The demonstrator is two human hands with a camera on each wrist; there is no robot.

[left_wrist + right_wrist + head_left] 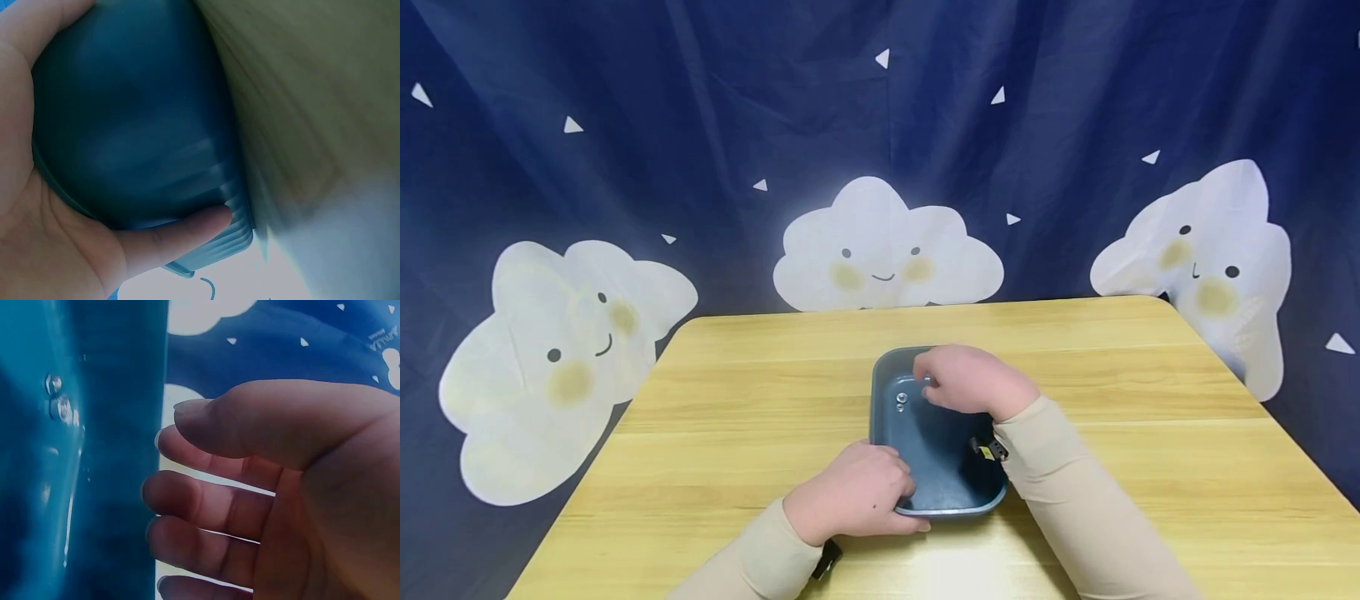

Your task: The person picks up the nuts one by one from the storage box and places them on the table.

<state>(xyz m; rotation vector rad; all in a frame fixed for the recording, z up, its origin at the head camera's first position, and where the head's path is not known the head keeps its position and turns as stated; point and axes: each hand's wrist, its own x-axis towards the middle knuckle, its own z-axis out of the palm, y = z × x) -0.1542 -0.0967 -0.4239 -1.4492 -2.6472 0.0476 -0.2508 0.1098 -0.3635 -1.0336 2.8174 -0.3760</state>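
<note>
A dark teal plastic bin (pixel 938 467) with rounded corners and a raised rim sits on the wooden table. My left hand (pixel 859 490) grips its near left corner, fingers over the rim and thumb along the ribbed outer wall (pixel 194 162). Inside, toward the far left, lie two small shiny round pieces (pixel 901 402), side by side also in the right wrist view (pixel 59 400). Over the far right part of the bin hovers my right hand (pixel 973 381). In the right wrist view its fingers (pixel 181 494) are loosely bent by the bin's wall, with nothing held between thumb and fingers.
Light wood-grained table (pixel 760 375) surrounds the bin. Behind it hangs a dark blue curtain (pixel 722 100) with white clouds and small triangles. A small black device (pixel 996 448) is strapped at the right wrist, above the bin's right side.
</note>
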